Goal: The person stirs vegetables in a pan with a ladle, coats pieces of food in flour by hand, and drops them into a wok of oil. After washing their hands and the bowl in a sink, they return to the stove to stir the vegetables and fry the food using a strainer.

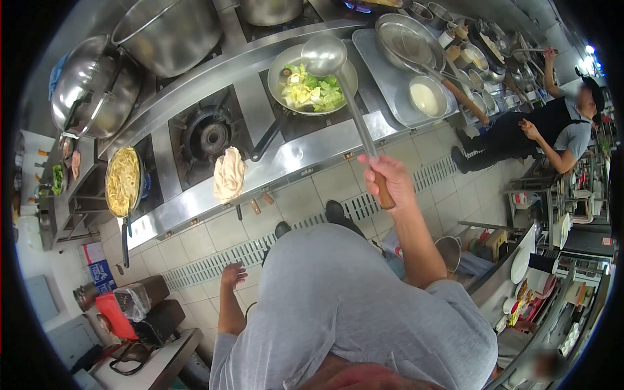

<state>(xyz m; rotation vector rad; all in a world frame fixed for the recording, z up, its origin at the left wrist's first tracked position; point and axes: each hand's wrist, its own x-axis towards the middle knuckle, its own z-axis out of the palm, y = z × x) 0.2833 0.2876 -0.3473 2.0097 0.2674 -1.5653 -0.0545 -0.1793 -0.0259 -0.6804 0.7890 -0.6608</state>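
Observation:
Around the wooden handle of a large steel ladle (361, 120), my right hand (390, 179) is closed. The ladle's bowl is over the left part of a pan (277, 68) with chopped green vegetables (312, 91). That pan's black handle (270, 138) points toward the front edge of the stove (286, 156), and no hand is on it. My left hand (234, 274) hangs low at my side, fingers apart and holding nothing. A crumpled pale cloth (229, 175) lies on the stove's front edge, between the noodle pan (123, 181) and the vegetable pan.
An unused burner (211, 133) lies left of the vegetable pan. Large steel pots (170, 36) stand behind. At right, a metal tray (380, 71) bears a strainer (408, 39) and a bowl of white liquid (426, 96). Another person (552, 127) stands at the far right.

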